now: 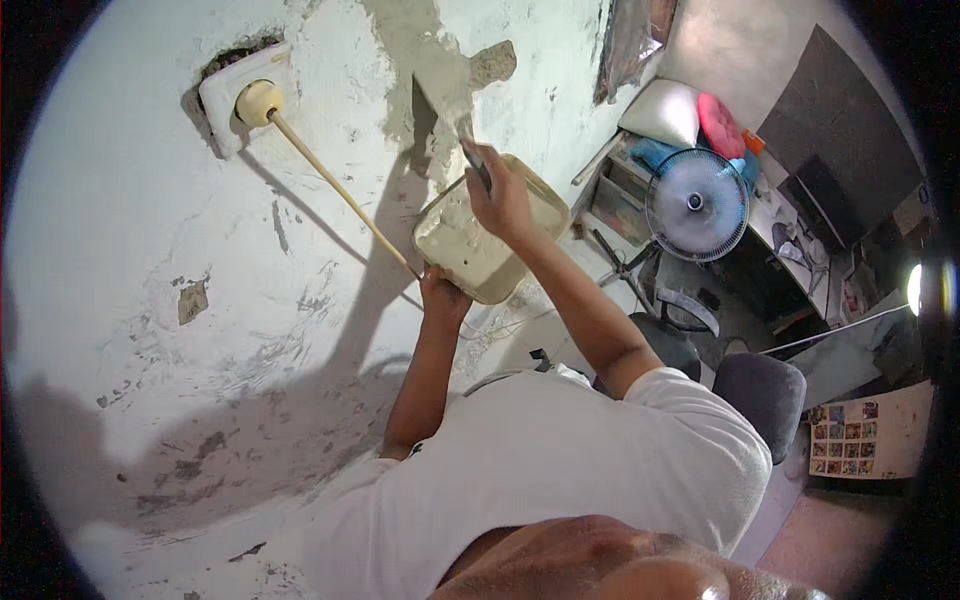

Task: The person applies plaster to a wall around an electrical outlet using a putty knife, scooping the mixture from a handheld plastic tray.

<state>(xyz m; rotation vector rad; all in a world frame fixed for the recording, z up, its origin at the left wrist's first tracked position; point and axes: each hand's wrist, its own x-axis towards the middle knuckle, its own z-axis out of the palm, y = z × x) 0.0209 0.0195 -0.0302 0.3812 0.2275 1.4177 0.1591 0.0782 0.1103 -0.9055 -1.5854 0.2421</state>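
Note:
My left hand (445, 296) grips the near left rim of a cream plastic tub (487, 289), which is tilted and holds pale wet plaster (462, 236). Above the tub, my right hand (500, 200) is closed around the dark handle of a trowel (475, 163). Its blade is seen nearly edge-on, close to a damp grey plaster patch (400, 40) on the wall. A dark pointed shape lies on that patch; I cannot tell whether it is shadow. A bare rough spot (493, 64) sits just right of the patch.
A cream plug (259, 103) with a cord sits in a white wall socket (225, 90); the cord passes close to my left hand. Behind my right arm stand a pedestal fan (696, 204), an open-fronted cabinet (622, 205) and a dark chair (758, 402). A bright lamp (914, 290) shines far right.

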